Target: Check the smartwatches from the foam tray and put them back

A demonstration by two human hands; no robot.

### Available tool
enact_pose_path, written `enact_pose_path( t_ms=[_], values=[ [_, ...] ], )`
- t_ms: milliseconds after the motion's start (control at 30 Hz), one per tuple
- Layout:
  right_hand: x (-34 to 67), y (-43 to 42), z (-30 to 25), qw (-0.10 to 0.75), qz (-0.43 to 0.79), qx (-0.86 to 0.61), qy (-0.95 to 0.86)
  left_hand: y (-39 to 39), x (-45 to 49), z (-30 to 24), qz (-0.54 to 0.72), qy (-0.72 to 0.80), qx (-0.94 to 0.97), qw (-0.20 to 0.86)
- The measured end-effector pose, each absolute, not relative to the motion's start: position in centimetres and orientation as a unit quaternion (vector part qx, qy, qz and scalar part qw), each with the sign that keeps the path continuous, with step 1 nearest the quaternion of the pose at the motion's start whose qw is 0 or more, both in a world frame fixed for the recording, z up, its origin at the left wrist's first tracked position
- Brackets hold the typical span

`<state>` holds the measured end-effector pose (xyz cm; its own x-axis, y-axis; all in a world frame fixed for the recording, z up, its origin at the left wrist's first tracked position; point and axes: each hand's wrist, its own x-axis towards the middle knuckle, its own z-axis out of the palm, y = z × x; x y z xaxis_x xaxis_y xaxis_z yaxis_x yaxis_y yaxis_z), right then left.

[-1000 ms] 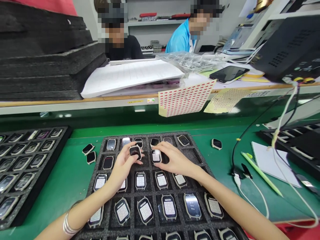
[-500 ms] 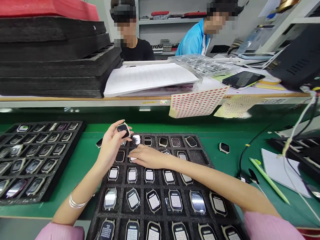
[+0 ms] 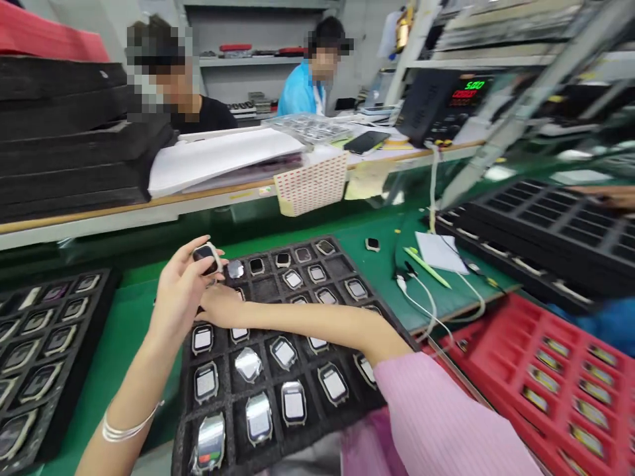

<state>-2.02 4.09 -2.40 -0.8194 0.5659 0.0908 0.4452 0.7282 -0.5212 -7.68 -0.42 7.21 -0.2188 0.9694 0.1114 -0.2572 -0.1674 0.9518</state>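
Note:
My left hand (image 3: 181, 294) is raised over the far left corner of the black foam tray (image 3: 337, 268) and pinches a small watch body with a dark screen (image 3: 207, 256). My right hand (image 3: 221, 305) reaches across under it, resting low on the tray's upper left slots; its fingers are mostly hidden behind the left hand. The tray holds several watch bodies (image 3: 294, 401) in rows, some with lit white screens, some dark.
A second foam tray of watch bodies (image 3: 44, 334) lies at the left. A red tray (image 3: 526, 370) and black trays (image 3: 546, 231) sit at the right, with a white cable (image 3: 426, 301), a green pen (image 3: 426, 266) and a loose watch body (image 3: 372, 244). Two people sit beyond the shelf.
The view has swung right and tilted. My left hand has lifted the dark watch body off the tray and holds it up. My right hand has slid left across the tray beneath it.

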Motion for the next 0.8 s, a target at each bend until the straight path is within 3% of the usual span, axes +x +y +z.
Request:
enact_pose_path(
  t_ms=[233,433,633,800],
  values=[
    [2.1,2.5,-0.8,0.211,0.323,-0.312,-0.868,-2.3,-6.9,7.1,0.625,0.419,0.418,0.509],
    [11.1,5.3,2.2,0.301,0.466,-0.268,-0.788,-1.2,-7.6,4.5,0.584,0.466,0.379,0.546],
    [15.7,8.3,1.9,0.323,0.594,-0.29,-0.677,1.7,-5.6,1.9,0.537,0.505,0.375,0.562],
    [16.6,9.2,1.3,0.289,0.706,-0.257,-0.593,2.0,-3.4,0.5,0.489,0.511,0.415,0.571]
  ],
)
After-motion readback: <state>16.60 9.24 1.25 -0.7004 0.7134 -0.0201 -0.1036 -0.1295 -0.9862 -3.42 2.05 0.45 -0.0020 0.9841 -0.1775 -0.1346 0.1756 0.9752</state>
